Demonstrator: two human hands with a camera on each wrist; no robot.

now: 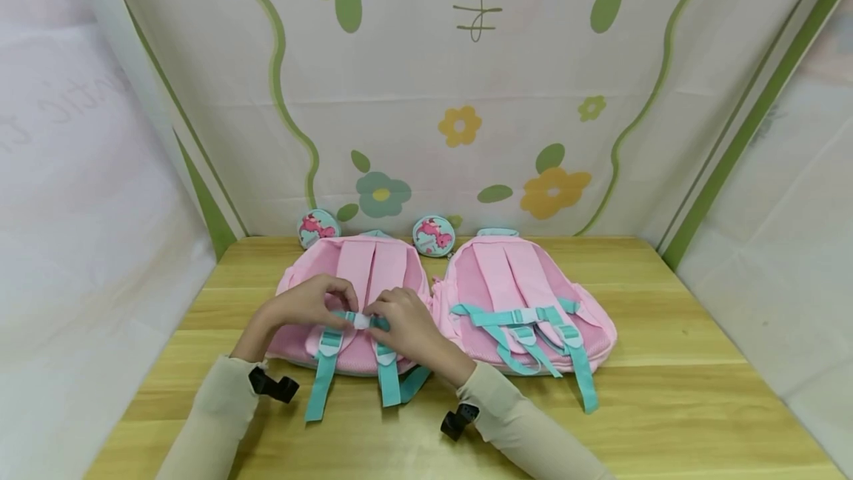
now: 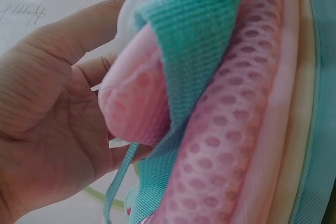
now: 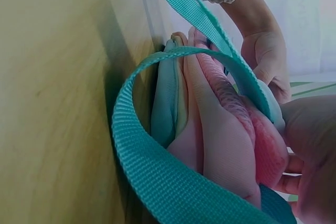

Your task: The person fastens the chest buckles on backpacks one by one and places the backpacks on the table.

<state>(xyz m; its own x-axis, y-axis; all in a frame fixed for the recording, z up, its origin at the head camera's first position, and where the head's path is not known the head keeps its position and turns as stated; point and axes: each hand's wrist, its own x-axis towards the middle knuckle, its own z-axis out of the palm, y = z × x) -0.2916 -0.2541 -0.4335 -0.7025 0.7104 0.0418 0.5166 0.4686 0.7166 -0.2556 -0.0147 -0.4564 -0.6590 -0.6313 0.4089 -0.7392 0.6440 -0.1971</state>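
Note:
A pink backpack [image 1: 300,343] with turquoise straps lies back-panel up on the table. Across its two shoulder straps [image 1: 356,261] runs a turquoise chest strap with a white buckle [image 1: 361,321]. My left hand [image 1: 308,302] pinches the strap at the buckle's left end. From the other side, my right hand [image 1: 405,326] grips the buckle's right end, thumb and fingers together. In the left wrist view, a padded pink strap end [image 2: 131,98] with turquoise webbing [image 2: 202,24] hides the left fingertips. A loose webbing loop [image 3: 126,119] fills the right wrist view's foreground.
To the right lies a second pink backpack [image 1: 460,272], its chest strap buckle [image 1: 529,315] fastened. Round turquoise pouches [image 1: 434,236] with a pink picture sit behind the bags. The wooden table [image 1: 673,391] meets a flower-printed cloth backdrop [image 1: 520,87] at the back.

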